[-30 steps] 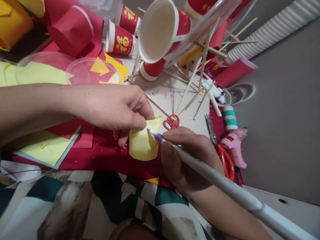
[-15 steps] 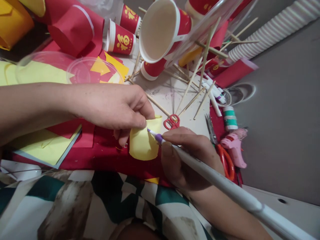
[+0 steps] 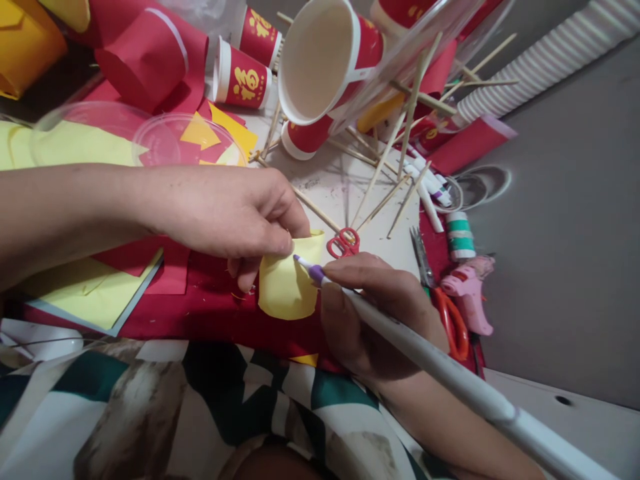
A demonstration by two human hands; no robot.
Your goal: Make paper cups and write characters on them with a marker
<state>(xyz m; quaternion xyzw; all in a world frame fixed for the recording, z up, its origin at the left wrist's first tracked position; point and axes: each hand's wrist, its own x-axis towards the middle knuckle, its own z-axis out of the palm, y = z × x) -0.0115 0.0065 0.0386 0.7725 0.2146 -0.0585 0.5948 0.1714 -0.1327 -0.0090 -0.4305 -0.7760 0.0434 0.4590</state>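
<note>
My left hand [image 3: 245,213] pinches the upper edge of a small piece of yellow paper [image 3: 287,290], which has a rounded lower end and looks curled or folded at the top. Between the thumb and fingers of my right hand [image 3: 380,313] is a white marker pen [image 3: 400,333] with a purple collar. Its purple tip lies at the paper's upper part, close to my left thumb; whether it touches I cannot tell. Small red-handled scissors [image 3: 343,243] lie just beyond the paper, their blades out of view.
Red paper cups [image 3: 249,83] and wooden sticks [image 3: 380,167] crowd the back. At the right edge are orange-handled scissors [image 3: 453,323], a pink glue gun [image 3: 470,297] and a green-and-white roll [image 3: 460,235]. Coloured paper sheets [image 3: 105,293] and clear plastic lids [image 3: 185,137] lie left.
</note>
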